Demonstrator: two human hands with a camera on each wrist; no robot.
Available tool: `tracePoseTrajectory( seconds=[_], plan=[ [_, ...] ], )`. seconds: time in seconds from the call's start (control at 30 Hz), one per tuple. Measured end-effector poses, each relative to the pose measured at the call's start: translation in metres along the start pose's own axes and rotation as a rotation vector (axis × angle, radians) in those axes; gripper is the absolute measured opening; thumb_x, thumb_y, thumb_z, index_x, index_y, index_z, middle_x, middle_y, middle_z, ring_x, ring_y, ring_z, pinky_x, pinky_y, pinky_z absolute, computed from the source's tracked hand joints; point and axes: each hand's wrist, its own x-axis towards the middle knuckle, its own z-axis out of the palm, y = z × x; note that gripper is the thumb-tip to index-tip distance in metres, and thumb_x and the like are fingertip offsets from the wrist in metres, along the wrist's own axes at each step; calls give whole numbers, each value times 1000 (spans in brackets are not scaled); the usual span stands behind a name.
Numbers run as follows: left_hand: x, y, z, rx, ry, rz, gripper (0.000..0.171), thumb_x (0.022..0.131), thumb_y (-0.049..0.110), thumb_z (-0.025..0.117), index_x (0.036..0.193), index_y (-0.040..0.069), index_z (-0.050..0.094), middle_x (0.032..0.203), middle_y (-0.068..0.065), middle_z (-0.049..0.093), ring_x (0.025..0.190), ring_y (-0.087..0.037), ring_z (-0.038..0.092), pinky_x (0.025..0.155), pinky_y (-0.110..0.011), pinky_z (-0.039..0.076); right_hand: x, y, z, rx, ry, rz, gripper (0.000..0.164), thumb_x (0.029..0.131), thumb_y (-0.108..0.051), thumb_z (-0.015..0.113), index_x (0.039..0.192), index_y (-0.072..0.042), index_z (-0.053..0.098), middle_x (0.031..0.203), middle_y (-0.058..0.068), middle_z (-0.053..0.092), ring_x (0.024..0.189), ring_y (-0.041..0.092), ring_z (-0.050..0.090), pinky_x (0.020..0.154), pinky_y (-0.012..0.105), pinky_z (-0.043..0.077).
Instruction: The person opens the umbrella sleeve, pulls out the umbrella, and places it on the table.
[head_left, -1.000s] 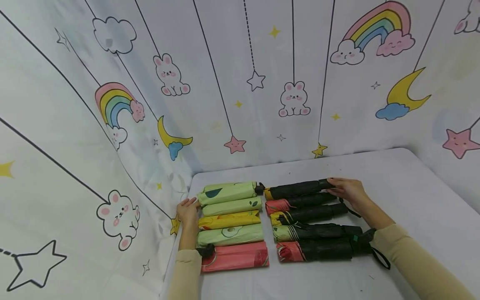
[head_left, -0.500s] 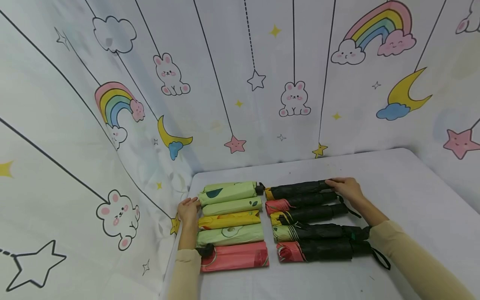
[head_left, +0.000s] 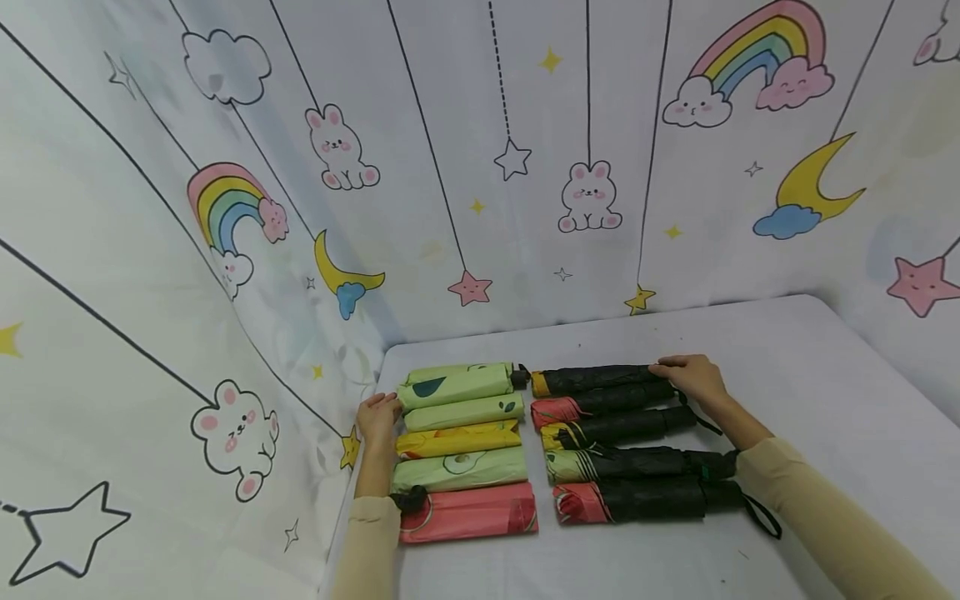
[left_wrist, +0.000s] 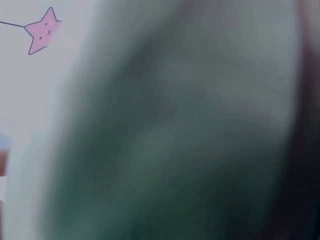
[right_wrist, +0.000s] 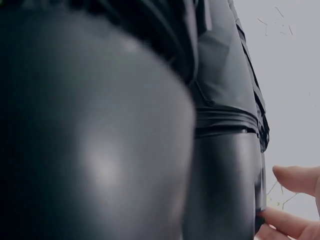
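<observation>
Folded umbrellas lie in two columns in the head view. My left hand (head_left: 377, 419) rests at the left end of the rear light-green umbrella (head_left: 459, 387), fingertips right at its edge. A blurred green-grey surface fills most of the left wrist view and hides that hand's fingers. My right hand (head_left: 693, 379) touches the right end of the rear black umbrella with a yellow tip (head_left: 592, 380). The right wrist view shows its thumb (right_wrist: 297, 179) held apart, while fingertips (right_wrist: 280, 220) meet a dark end; big black umbrella bodies (right_wrist: 220, 175) fill the rest.
In front lie a plain green umbrella (head_left: 465, 413), a yellow one (head_left: 459, 439), an avocado-print one (head_left: 461, 469) and a red one (head_left: 472, 512). Several black umbrellas (head_left: 626, 427) with coloured tips fill the right column. A cartoon-print curtain (head_left: 525, 250) borders the white table (head_left: 810, 375).
The rear black umbrella's right end has shifted slightly towards the front, nearer the one beside it. My right hand has drawn a little left and its forearm lower. The left hand barely moves.
</observation>
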Motion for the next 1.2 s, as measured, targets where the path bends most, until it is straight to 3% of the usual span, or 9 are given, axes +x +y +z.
tracePoseTrajectory(
  seconds=[0.3, 0.4, 0.73, 0.93, 1.1, 1.2],
  plan=[
    [5, 6, -3, 36, -26, 3, 57, 97, -6, 61, 149, -10, 39, 143, -28, 55, 130, -35, 56, 105, -41, 52, 3, -33, 10, -66, 170, -123, 48, 101, -35, 68, 124, 6, 72, 121, 32, 69, 107, 50, 66, 86, 60, 55],
    [7, 9, 0, 27, -27, 8, 55, 98, -6, 60, 148, -11, 40, 144, -29, 54, 132, -35, 54, 110, -47, 48, 7, -46, 18, -57, 184, -170, 43, 100, -32, 70, 119, 6, 75, 114, 28, 73, 103, 48, 68, 85, 60, 55],
    [11, 13, 7, 48, 31, 24, 46, 98, -5, 59, 142, -10, 46, 141, -28, 56, 127, -34, 54, 112, -49, 47, 23, -82, 53, -21, 110, -204, 36, 99, -31, 73, 114, 1, 78, 110, 21, 76, 99, 40, 70, 84, 56, 57],
    [16, 15, 11, 49, 49, 31, 44, 99, -4, 60, 141, -9, 47, 140, -27, 55, 127, -33, 55, 111, -46, 48, 36, -103, 74, 23, 46, -276, 30, 102, -24, 68, 117, 1, 78, 112, 19, 76, 99, 35, 71, 85, 54, 58],
    [23, 17, 16, 121, 86, 30, 43, 97, -2, 62, 139, -6, 53, 137, -24, 61, 120, -31, 59, 97, -36, 54, 46, -120, 93, 32, -8, -358, 27, 103, -21, 67, 116, 0, 78, 109, 16, 77, 97, 32, 72, 85, 52, 58],
    [28, 16, 19, 177, 96, 37, 43, 97, 1, 63, 138, -6, 54, 135, -23, 63, 118, -31, 60, 89, -34, 52, 49, -131, 105, 28, -29, -369, 26, 102, -23, 69, 115, -3, 79, 108, 13, 77, 97, 30, 72, 84, 50, 59]
  ],
)
